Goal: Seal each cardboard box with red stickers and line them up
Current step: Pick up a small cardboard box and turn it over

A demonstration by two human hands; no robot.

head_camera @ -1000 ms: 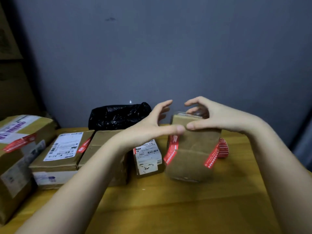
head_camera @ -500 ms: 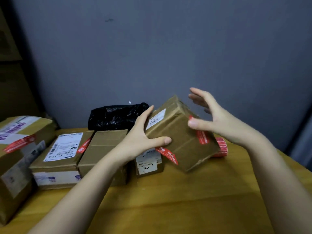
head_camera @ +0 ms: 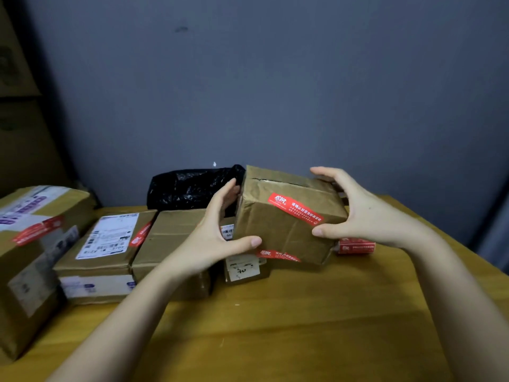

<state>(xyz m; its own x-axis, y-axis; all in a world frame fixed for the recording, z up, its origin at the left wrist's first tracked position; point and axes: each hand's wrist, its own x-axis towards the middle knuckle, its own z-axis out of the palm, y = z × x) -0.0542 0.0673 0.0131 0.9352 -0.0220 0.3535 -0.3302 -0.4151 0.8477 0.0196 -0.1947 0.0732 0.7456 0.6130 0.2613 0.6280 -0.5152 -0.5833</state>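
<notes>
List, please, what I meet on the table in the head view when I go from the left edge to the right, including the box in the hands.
Large box with red sticker → flat box with white shipping label → plain brown box → left hand → held box → right hand.

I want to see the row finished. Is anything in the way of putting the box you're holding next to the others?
Mostly no. The held box hangs tilted above the small box that ends the row. The bare table beside it looks free; only the red sticker roll lies farther right.
</notes>
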